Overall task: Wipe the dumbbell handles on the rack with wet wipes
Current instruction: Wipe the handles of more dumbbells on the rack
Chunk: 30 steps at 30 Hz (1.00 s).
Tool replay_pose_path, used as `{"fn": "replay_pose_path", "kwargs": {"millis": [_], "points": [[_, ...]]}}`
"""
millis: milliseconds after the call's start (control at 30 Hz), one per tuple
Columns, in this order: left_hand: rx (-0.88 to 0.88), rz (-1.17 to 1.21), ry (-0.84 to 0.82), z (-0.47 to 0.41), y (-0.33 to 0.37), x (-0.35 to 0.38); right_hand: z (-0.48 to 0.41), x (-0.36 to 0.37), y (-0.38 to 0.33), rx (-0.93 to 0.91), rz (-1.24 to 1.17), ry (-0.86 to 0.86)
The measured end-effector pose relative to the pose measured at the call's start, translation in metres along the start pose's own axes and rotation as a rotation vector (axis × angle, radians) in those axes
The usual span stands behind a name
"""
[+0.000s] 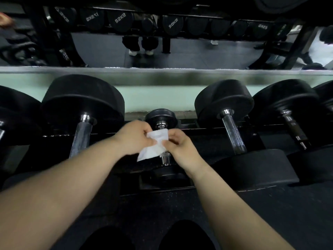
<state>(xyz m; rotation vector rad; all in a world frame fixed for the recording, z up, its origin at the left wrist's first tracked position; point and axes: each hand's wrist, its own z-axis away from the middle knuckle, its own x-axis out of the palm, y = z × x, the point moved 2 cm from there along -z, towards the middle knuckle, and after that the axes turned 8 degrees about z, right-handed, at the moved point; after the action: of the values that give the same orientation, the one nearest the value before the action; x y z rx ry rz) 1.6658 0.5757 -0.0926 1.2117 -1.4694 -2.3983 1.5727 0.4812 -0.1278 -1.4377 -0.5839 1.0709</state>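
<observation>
A white wet wipe [155, 146] is held between both hands over the small dumbbell [161, 117] in the middle of the rack. My left hand [133, 136] pinches the wipe's left edge and my right hand [177, 145] pinches its right edge. The wipe hides most of that dumbbell's chrome handle [165, 160], which shows only above and below the wipe. A large dumbbell with a chrome handle [81, 138] lies to the left. Another with a chrome handle [233, 132] lies to the right.
The black rack rail [201, 130] runs across behind the hands. A further dumbbell handle [295, 132] sits at the far right. A mirror [189, 47] behind the rack reflects dumbbells and a person's legs. Dark rubber floor [162, 206] lies below.
</observation>
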Motion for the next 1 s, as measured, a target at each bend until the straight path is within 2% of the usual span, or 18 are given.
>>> {"fn": "replay_pose_path", "kwargs": {"millis": [67,133,200,300,467,567,800,933,1000], "points": [[-0.102,-0.018,-0.015,-0.007,-0.008,-0.018,0.006,0.002,0.017,0.041,0.243,0.155],[-0.170,-0.062,0.002,-0.013,-0.018,-0.037,0.019,0.008,0.028,0.110,0.467,0.159],[-0.164,-0.148,0.024,-0.020,-0.027,-0.048,0.029,0.013,0.035,0.104,0.552,0.191],[-0.154,-0.185,-0.005,-0.027,-0.037,-0.040,0.033,0.018,0.037,-0.004,0.576,0.277],[-0.227,-0.032,-0.147,-0.042,-0.046,-0.010,0.031,0.020,0.039,-0.036,0.597,0.293],[-0.229,0.096,-0.129,-0.056,-0.048,0.001,0.030,0.020,0.042,-0.036,0.570,0.325],[-0.117,0.382,-0.043,-0.068,-0.053,0.031,0.026,0.019,0.050,-0.034,0.525,0.358],[-0.088,0.277,-0.197,-0.062,-0.056,0.035,0.026,0.019,0.050,-0.033,0.528,0.361],[-0.068,0.139,-0.321,-0.054,-0.058,0.042,0.026,0.019,0.050,-0.033,0.535,0.356]]}}
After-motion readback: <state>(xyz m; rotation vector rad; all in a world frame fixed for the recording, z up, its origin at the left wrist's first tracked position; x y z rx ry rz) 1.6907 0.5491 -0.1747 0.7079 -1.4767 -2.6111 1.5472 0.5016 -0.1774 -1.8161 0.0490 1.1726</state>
